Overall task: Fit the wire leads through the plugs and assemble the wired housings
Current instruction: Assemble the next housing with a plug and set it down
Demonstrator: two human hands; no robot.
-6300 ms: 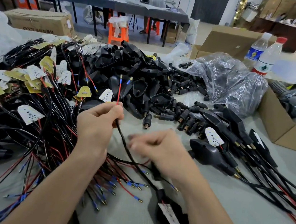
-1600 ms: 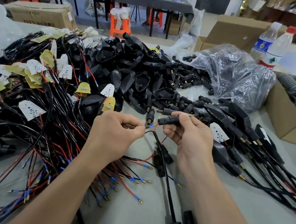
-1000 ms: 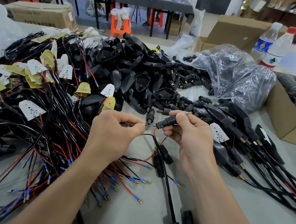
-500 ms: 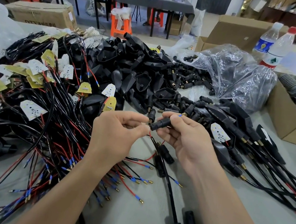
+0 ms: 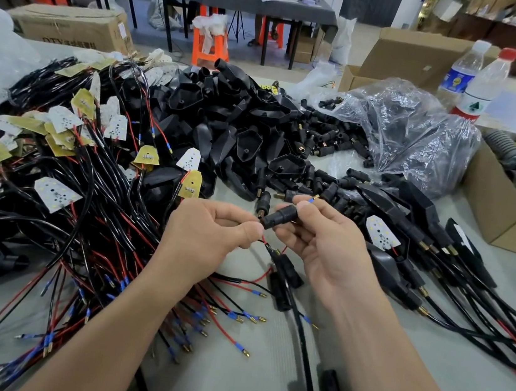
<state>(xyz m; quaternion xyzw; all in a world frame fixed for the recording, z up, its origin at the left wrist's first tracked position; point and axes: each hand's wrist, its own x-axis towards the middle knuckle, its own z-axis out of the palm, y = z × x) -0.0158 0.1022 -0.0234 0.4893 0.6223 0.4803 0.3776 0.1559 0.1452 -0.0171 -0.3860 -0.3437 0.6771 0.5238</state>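
A black cable (image 5: pixel 303 342) lies on the grey tabletop (image 5: pixel 422 381) at the near edge and runs up toward the two hands. To its left, many loose red and black wires (image 5: pixel 80 237) with blue ends are spread in a big messy heap. The left hand (image 5: pixel 208 238) has its fingers curled, and its thumb and first finger pinch a thin wire right beside the near end of a small black plug (image 5: pixel 280 218). The right hand (image 5: pixel 325 247) holds that plug, with its fingers wrapped round it, just above the tabletop. A blue lead (image 5: pixel 312 198) with a gold tip sticks out of the plug's far end. A red wire (image 5: pixel 264 240) hangs down between the hands. Small white boards (image 5: pixel 55 195) sit on the wire heap at the left. Past the hands is a pile of black housings (image 5: pixel 236 127), and beside it more little plugs (image 5: pixel 333 139) spill out of a clear plastic bag (image 5: pixel 415 134). At the right, housings with cables (image 5: pixel 411 215) lie in a row near a cardboard box (image 5: pixel 493 219). Two bottles (image 5: pixel 483 90) stand behind the bag. Far back is an orange stool (image 5: pixel 209 41).
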